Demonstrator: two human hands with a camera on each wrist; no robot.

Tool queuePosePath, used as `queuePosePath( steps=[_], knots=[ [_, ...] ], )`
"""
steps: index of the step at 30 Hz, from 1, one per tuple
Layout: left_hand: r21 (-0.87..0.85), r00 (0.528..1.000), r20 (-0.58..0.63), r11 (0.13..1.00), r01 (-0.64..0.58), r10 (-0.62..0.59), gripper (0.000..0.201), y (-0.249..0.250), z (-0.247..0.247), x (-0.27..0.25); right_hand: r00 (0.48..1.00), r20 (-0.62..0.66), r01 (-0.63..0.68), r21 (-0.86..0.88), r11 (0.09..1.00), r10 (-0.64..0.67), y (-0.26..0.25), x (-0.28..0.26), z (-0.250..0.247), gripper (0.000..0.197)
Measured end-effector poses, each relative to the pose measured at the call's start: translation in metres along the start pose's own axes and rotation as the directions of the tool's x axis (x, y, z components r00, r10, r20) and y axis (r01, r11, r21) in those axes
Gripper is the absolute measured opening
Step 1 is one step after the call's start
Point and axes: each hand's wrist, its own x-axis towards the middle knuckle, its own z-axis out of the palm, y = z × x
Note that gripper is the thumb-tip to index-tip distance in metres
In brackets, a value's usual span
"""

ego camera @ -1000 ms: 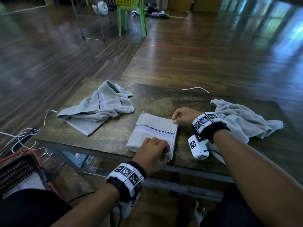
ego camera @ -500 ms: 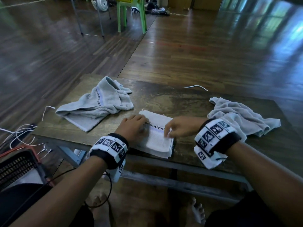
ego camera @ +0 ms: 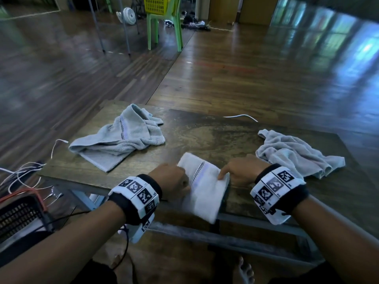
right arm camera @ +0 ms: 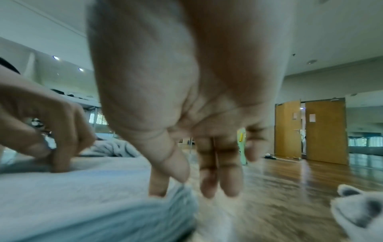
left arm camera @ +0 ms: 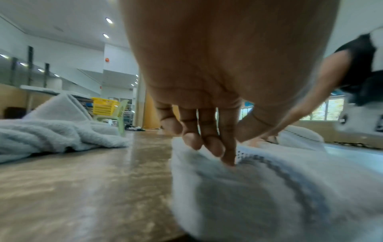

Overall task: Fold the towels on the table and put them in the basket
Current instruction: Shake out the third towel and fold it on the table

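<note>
Head view: folded towel [ego camera: 205, 193] now overhangs table [ego camera: 205, 136]; left hand [ego camera: 170, 181] pinches it, right hand [ego camera: 240, 171] touches, grip loose.

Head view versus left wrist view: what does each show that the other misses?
Head only: the black basket at lower left and the white cables beside it. Left wrist only: fingertips of the left hand pressing into the folded towel, plus ceiling lights. Both: that towel, the crumpled towel to its left, and the table.

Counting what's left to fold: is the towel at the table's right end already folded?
No, the right towel lies crumpled in a loose heap on the table.
</note>
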Motion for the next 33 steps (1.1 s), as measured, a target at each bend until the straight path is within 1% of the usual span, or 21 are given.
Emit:
queuePosePath(
  steps=[2, 3, 4, 6, 7, 9, 11, 13, 15, 17, 20, 23, 26, 30, 33],
  knots=[
    [-0.097, 0.998, 0.045, 0.995, -0.031, 0.036, 0.029, 0.008, 0.004, 0.003, 0.996, -0.088, -0.026, -0.001, 1.0, 0.026, 0.007, 0.003, 0.005, 0.04],
    [-0.159, 0.998, 0.039, 0.986, -0.047, 0.054, 0.028, 0.011, 0.007, 0.005, 0.993, -0.119, -0.024, 0.019, 1.0, 0.026, 0.01, 0.004, 0.008, 0.038],
    [-0.2, 0.997, 0.011, 0.978, -0.066, 0.07, 0.028, 0.014, 0.008, 0.007, 0.989, -0.145, -0.018, 0.058, 0.998, 0.026, 0.013, 0.006, 0.012, 0.037],
    [-0.2, 0.995, -0.076, 0.977, -0.08, 0.066, 0.026, 0.016, 0.006, 0.012, 0.978, -0.204, 0.006, 0.178, 0.984, 0.031, 0.018, 0.008, 0.018, 0.034],
    [-0.183, 0.991, -0.131, 0.981, -0.061, 0.037, 0.025, 0.015, 0.004, 0.016, 0.97, -0.241, 0.019, 0.239, 0.971, 0.041, 0.02, 0.009, 0.02, 0.031],
    [-0.184, 0.971, -0.231, 0.983, 0.027, -0.07, 0.025, 0.01, 0.004, 0.023, 0.948, -0.31, 0.036, 0.314, 0.949, 0.067, 0.023, 0.013, 0.023, 0.026],
    [-0.243, 0.946, -0.269, 0.964, 0.113, -0.179, 0.027, 0.003, 0.006, 0.029, 0.934, -0.347, 0.043, 0.339, 0.94, 0.082, 0.025, 0.018, 0.026, 0.031],
    [-0.279, 0.945, -0.253, 0.951, 0.134, -0.208, 0.028, -0.003, 0.009, 0.034, 0.93, -0.357, 0.065, 0.386, 0.92, 0.084, 0.026, 0.023, 0.029, 0.037],
    [-0.287, 0.949, -0.252, 0.951, 0.113, -0.189, 0.026, -0.006, 0.01, 0.037, 0.934, -0.35, 0.08, 0.401, 0.913, 0.072, 0.025, 0.028, 0.031, 0.039],
    [-0.285, 0.947, -0.267, 0.954, 0.096, -0.176, 0.022, -0.008, 0.01, 0.041, 0.94, -0.333, 0.062, 0.39, 0.919, 0.078, 0.024, 0.033, 0.031, 0.034],
    [-0.314, 0.948, -0.239, 0.941, 0.129, -0.21, 0.018, -0.01, 0.01, 0.046, 0.928, -0.356, 0.04, 0.391, 0.919, 0.111, 0.024, 0.038, 0.027, 0.018],
    [-0.318, 0.947, -0.238, 0.938, 0.135, -0.217, 0.017, -0.011, 0.01, 0.048, 0.905, -0.419, 0.09, 0.359, 0.929, 0.075, 0.023, 0.042, 0.024, 0.007],
    [-0.331, 0.943, -0.244, 0.933, 0.138, -0.226, 0.014, -0.012, 0.013, 0.049, 0.899, -0.438, 0.155, 0.334, 0.93, 0.007, 0.023, 0.046, 0.025, 0.002],
    [-0.391, 0.935, -0.265, 0.912, 0.12, -0.237, 0.009, -0.016, 0.02, 0.05, 0.884, -0.467, 0.199, 0.436, 0.878, 0.032, 0.029, 0.05, 0.029, 0.006],
    [-0.424, 0.927, -0.272, 0.897, 0.126, -0.259, 0.01, -0.016, 0.023, 0.049, 0.874, -0.484, 0.222, 0.471, 0.854, 0.04, 0.031, 0.053, 0.03, 0.006]
  ],
)
